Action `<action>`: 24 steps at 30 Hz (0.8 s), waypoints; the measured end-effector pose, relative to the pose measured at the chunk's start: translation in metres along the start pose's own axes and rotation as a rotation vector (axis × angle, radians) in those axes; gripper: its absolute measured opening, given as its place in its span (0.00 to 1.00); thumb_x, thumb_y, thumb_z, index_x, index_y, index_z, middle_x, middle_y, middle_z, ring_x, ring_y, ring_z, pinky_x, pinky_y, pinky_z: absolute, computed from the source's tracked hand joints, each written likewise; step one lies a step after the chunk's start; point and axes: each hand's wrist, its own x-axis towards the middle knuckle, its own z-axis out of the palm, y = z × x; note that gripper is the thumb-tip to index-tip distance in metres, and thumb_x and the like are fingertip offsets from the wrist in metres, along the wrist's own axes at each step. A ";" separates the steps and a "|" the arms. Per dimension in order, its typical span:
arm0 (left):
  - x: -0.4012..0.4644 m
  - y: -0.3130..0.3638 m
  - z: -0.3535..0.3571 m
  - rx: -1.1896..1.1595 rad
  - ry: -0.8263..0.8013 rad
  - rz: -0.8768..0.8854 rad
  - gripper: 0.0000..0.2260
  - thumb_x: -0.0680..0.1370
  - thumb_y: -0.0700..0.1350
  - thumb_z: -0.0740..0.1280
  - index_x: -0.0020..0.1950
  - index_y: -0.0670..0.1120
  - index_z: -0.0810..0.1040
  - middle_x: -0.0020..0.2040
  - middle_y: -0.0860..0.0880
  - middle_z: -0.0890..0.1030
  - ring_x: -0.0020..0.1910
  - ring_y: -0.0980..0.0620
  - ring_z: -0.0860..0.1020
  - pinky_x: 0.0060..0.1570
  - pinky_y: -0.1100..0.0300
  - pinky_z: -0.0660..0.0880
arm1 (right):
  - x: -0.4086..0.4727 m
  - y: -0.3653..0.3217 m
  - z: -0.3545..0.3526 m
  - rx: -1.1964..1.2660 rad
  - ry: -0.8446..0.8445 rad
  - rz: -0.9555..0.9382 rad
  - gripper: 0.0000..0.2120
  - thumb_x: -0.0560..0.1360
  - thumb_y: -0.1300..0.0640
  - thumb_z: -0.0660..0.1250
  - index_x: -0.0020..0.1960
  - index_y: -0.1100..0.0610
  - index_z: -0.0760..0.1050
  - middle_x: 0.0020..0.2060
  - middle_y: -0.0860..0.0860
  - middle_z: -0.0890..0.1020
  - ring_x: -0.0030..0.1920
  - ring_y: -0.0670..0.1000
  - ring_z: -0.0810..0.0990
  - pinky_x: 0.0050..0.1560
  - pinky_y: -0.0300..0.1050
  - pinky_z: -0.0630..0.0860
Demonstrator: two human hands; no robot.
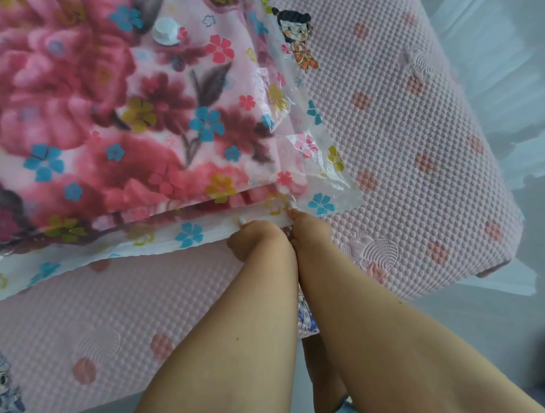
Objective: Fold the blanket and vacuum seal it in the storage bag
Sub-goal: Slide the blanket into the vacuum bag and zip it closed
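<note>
Pink bed [418, 170] carries the bag [323, 186], the folded blanket [107, 119] inside it. Left hand [257, 241] and right hand [309, 228] pinch its zip strip [259, 220], fingers clamped. Slippery film, soft bulk: best gripped along that strip

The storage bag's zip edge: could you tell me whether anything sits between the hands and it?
Nothing visible does: the left hand and right hand already pinch the storage bag at its zip edge.
</note>
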 end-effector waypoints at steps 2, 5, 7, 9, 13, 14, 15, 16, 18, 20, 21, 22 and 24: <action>-0.003 0.001 0.002 -0.064 0.021 -0.028 0.23 0.82 0.54 0.57 0.62 0.34 0.73 0.56 0.38 0.80 0.53 0.39 0.79 0.49 0.54 0.74 | 0.002 -0.006 0.000 -0.009 0.026 0.011 0.08 0.74 0.64 0.71 0.48 0.65 0.73 0.29 0.56 0.74 0.12 0.47 0.68 0.17 0.33 0.67; -0.016 -0.001 -0.001 -0.236 -0.095 -0.104 0.20 0.82 0.54 0.58 0.56 0.36 0.72 0.45 0.43 0.78 0.34 0.40 0.78 0.25 0.67 0.73 | 0.005 -0.010 -0.004 -0.107 -0.005 0.005 0.12 0.74 0.58 0.73 0.41 0.63 0.72 0.26 0.54 0.73 0.13 0.47 0.67 0.18 0.33 0.66; -0.029 -0.009 -0.001 -0.214 -0.243 -0.051 0.19 0.79 0.55 0.65 0.47 0.38 0.73 0.40 0.45 0.79 0.30 0.47 0.79 0.30 0.63 0.76 | 0.008 -0.011 -0.010 -0.243 -0.054 -0.037 0.15 0.72 0.54 0.74 0.35 0.61 0.72 0.22 0.52 0.74 0.15 0.46 0.70 0.20 0.35 0.67; -0.034 -0.020 0.004 -0.172 -0.389 0.013 0.18 0.74 0.54 0.72 0.40 0.39 0.77 0.40 0.44 0.82 0.38 0.47 0.81 0.43 0.55 0.80 | 0.009 -0.012 -0.013 -0.317 -0.088 -0.070 0.13 0.71 0.55 0.75 0.37 0.64 0.77 0.24 0.52 0.79 0.23 0.47 0.76 0.28 0.38 0.75; -0.031 -0.022 0.016 -0.133 -0.365 0.003 0.12 0.75 0.47 0.72 0.41 0.40 0.75 0.42 0.43 0.81 0.41 0.46 0.80 0.44 0.56 0.78 | 0.017 -0.014 -0.013 -0.326 -0.099 -0.084 0.15 0.70 0.58 0.76 0.49 0.67 0.79 0.41 0.58 0.84 0.41 0.55 0.83 0.50 0.51 0.81; -0.028 -0.022 0.018 -0.119 -0.340 0.008 0.11 0.76 0.46 0.72 0.44 0.40 0.74 0.45 0.42 0.81 0.43 0.45 0.81 0.45 0.56 0.78 | 0.017 -0.015 -0.012 -0.320 -0.104 -0.073 0.15 0.70 0.58 0.76 0.50 0.67 0.79 0.42 0.58 0.84 0.42 0.55 0.83 0.51 0.52 0.81; -0.028 -0.021 0.020 -0.091 -0.310 0.016 0.10 0.76 0.45 0.71 0.46 0.40 0.74 0.49 0.41 0.82 0.46 0.43 0.81 0.48 0.54 0.78 | 0.018 -0.016 -0.012 -0.309 -0.107 -0.062 0.15 0.70 0.58 0.76 0.51 0.66 0.79 0.41 0.57 0.83 0.40 0.55 0.82 0.51 0.52 0.81; -0.027 -0.022 0.022 -0.067 -0.274 0.035 0.10 0.76 0.47 0.70 0.48 0.40 0.75 0.52 0.40 0.82 0.49 0.42 0.81 0.51 0.52 0.78 | 0.019 -0.017 -0.013 -0.298 -0.100 -0.051 0.16 0.70 0.57 0.76 0.52 0.65 0.78 0.39 0.56 0.82 0.37 0.54 0.81 0.46 0.50 0.81; -0.028 -0.023 0.026 -0.053 -0.226 0.038 0.15 0.78 0.50 0.67 0.53 0.38 0.77 0.55 0.39 0.82 0.53 0.40 0.80 0.55 0.49 0.77 | 0.020 -0.022 -0.017 -0.259 -0.054 -0.043 0.12 0.71 0.57 0.75 0.47 0.63 0.76 0.32 0.54 0.78 0.24 0.49 0.77 0.31 0.42 0.76; -0.031 -0.022 0.028 -0.074 -0.192 0.023 0.18 0.80 0.51 0.64 0.57 0.36 0.77 0.56 0.38 0.81 0.54 0.40 0.80 0.55 0.50 0.77 | 0.022 -0.027 -0.023 -0.211 -0.007 -0.025 0.10 0.73 0.59 0.73 0.45 0.62 0.73 0.29 0.53 0.74 0.15 0.45 0.69 0.20 0.35 0.66; -0.034 -0.021 0.029 -0.067 -0.182 0.008 0.18 0.81 0.51 0.63 0.58 0.36 0.77 0.57 0.38 0.81 0.55 0.39 0.79 0.54 0.51 0.76 | 0.022 -0.030 -0.025 -0.165 0.009 -0.019 0.09 0.73 0.60 0.72 0.47 0.62 0.73 0.29 0.53 0.73 0.13 0.44 0.67 0.17 0.33 0.64; -0.036 -0.020 0.030 -0.067 -0.172 -0.007 0.18 0.81 0.50 0.62 0.59 0.35 0.76 0.57 0.38 0.80 0.56 0.39 0.79 0.53 0.52 0.75 | 0.023 -0.034 -0.027 -0.105 0.022 -0.019 0.10 0.74 0.61 0.72 0.50 0.63 0.73 0.29 0.53 0.72 0.12 0.43 0.66 0.16 0.32 0.63; -0.041 -0.019 0.031 -0.132 -0.175 -0.038 0.17 0.81 0.50 0.61 0.58 0.36 0.75 0.57 0.37 0.80 0.54 0.38 0.80 0.53 0.51 0.77 | 0.024 -0.039 -0.029 -0.029 0.047 -0.031 0.08 0.75 0.63 0.71 0.49 0.63 0.73 0.29 0.53 0.70 0.10 0.42 0.63 0.15 0.30 0.61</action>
